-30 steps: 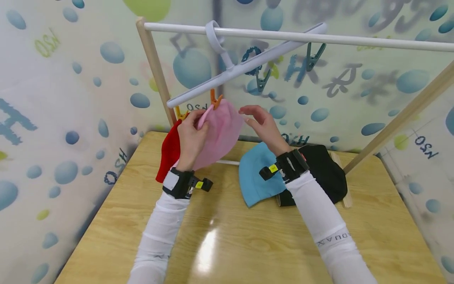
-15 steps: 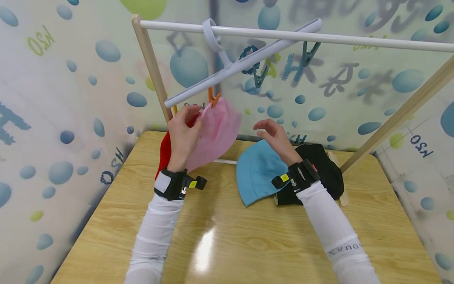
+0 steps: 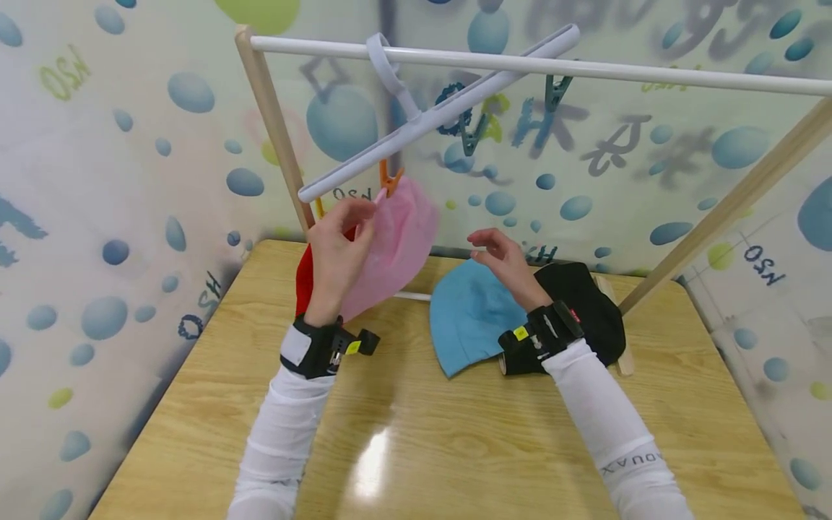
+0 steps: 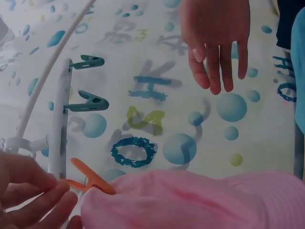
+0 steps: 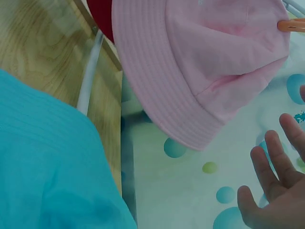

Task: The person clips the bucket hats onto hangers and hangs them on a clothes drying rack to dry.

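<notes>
A pink bucket hat (image 3: 403,231) hangs by its crown from an orange clip (image 3: 390,180) on the white hanger (image 3: 422,126). My left hand (image 3: 341,249) is beside the crown, its bent fingers close to the clip; the left wrist view shows the fingertips (image 4: 59,188) just off the fabric. Behind that hand, a red hat (image 3: 304,278) is partly hidden. My right hand (image 3: 507,263) hovers over a light blue bucket hat (image 3: 464,318), fingers relaxed and holding nothing. In the right wrist view the fingers (image 5: 274,157) are spread apart, away from the pink brim.
The hanger hooks over a white rail (image 3: 650,72) between wooden posts (image 3: 273,123). Two green clips (image 3: 472,133) hang on its right half. A black hat (image 3: 581,314) lies beside the blue one on the wooden table (image 3: 455,448). A patterned wall stands close behind.
My left hand has let go of the pink hat's edge and shifted slightly left. My right hand has drawn back right and down from the hat, which hangs on the clip.
</notes>
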A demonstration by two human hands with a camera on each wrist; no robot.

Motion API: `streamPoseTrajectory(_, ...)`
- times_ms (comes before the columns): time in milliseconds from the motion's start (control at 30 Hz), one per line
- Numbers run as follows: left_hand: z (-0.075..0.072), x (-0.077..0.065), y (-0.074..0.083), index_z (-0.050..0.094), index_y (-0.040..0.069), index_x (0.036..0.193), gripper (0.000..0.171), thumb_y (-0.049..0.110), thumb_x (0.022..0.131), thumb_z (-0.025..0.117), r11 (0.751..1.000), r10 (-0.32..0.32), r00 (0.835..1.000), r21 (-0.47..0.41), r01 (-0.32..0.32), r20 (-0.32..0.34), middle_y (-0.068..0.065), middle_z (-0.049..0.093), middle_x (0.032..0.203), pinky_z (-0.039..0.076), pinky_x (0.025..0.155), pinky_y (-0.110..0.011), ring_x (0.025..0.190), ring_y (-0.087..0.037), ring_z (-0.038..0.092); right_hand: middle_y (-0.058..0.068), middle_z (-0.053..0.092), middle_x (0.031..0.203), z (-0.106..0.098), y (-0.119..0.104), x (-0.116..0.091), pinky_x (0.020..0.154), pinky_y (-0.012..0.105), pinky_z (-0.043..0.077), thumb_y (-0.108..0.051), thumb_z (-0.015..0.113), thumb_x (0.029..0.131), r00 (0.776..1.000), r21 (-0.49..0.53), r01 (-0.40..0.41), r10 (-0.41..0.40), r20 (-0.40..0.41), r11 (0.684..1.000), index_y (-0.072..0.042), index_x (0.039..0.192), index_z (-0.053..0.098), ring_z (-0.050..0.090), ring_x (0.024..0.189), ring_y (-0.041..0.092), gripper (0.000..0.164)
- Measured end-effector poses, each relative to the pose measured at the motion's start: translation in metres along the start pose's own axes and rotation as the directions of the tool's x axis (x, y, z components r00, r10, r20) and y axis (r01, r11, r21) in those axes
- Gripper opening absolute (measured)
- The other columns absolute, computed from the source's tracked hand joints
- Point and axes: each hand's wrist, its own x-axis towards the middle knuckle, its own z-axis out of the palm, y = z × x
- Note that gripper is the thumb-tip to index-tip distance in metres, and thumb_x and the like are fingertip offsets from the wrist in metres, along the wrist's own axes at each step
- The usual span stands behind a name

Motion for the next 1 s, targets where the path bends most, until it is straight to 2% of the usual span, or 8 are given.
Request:
streamPoseTrajectory(67,0.002,-0.002,0.001,0.066,-0.007,0.104,0.017,-0.007,0.088,0.062,1.000,0.010,1.000,0.008,-0.010,0.004,-0.017,0.069,0.099,0.052,0.086,-0.038,0.090,-0.025,0.065,0.022,0.051,0.122,-0.001,0.002,-0.001,0.105,0.042,0.030,-0.004,0.055,0.095,1.000,-0.002,-0.013,0.013,0.004,1.000,0.010,0.122,0.051,0.042,0.119,0.040,0.031)
streamPoseTrajectory(333,0.008,-0.008,0.005,0.066,-0.007,0.105,0.019,-0.008,0.087,0.061,1.000,0.027,1.000,-0.006,-0.027,0.014,-0.016,0.070,0.099,0.051,0.087,-0.039,0.091,-0.025,0.064,0.021,0.050,0.127,-0.009,0.006,-0.009,0.103,0.037,0.035,-0.004,0.052,0.097,0.995,-0.009,-0.103,0.103,0.017,0.995,0.009,0.127,0.048,0.045,0.122,0.029,0.033)
streamPoseTrajectory(600,0.019,-0.014,0.003,0.066,-0.008,0.103,0.018,-0.007,0.085,0.062,0.997,0.068,0.997,-0.035,-0.067,0.032,-0.020,0.069,0.099,0.051,0.086,-0.041,0.091,-0.031,0.065,0.026,0.050,0.122,-0.007,-0.017,-0.024,0.100,0.037,0.037,0.003,0.049,0.096,0.993,-0.053,-0.121,0.122,0.004,0.991,0.017,0.124,0.046,0.045,0.118,0.040,0.031)
streamPoseTrajectory(700,0.023,-0.017,0.001,0.066,-0.008,0.103,0.019,-0.009,0.085,0.061,0.996,0.064,0.997,-0.060,-0.061,0.048,-0.020,0.069,0.100,0.051,0.087,-0.042,0.092,-0.032,0.065,0.028,0.050,0.123,-0.009,-0.020,-0.027,0.100,0.040,0.037,0.003,0.049,0.096,0.992,-0.056,-0.123,0.123,-0.002,0.991,0.017,0.123,0.047,0.044,0.119,0.043,0.030)
streamPoseTrajectory(833,0.028,-0.022,-0.001,0.066,-0.007,0.105,0.020,-0.010,0.086,0.060,0.995,0.030,0.996,-0.092,-0.022,0.089,-0.018,0.069,0.102,0.051,0.088,-0.041,0.095,-0.030,0.063,0.027,0.051,0.124,-0.018,0.000,-0.027,0.101,0.042,0.037,0.000,0.051,0.097,0.994,-0.058,-0.106,0.106,-0.007,0.993,0.013,0.123,0.050,0.045,0.120,0.043,0.029)
streamPoseTrajectory(933,0.032,-0.024,-0.002,0.066,-0.006,0.105,0.020,-0.009,0.086,0.060,0.994,0.005,0.994,-0.106,0.007,0.110,-0.018,0.068,0.102,0.051,0.088,-0.040,0.095,-0.028,0.063,0.024,0.053,0.123,-0.025,0.016,-0.026,0.100,0.040,0.038,-0.003,0.053,0.097,0.996,-0.065,-0.093,0.092,-0.017,0.994,0.009,0.123,0.052,0.048,0.118,0.038,0.028)
streamPoseTrajectory(1000,0.034,-0.026,-0.002,0.066,-0.006,0.104,0.019,-0.008,0.087,0.061,0.993,-0.014,0.993,-0.113,0.027,0.118,-0.017,0.069,0.101,0.050,0.089,-0.039,0.094,-0.027,0.063,0.024,0.053,0.124,-0.028,0.019,-0.027,0.099,0.037,0.039,-0.006,0.054,0.097,0.996,-0.070,-0.089,0.088,-0.023,0.994,0.008,0.122,0.053,0.049,0.117,0.035,0.029)
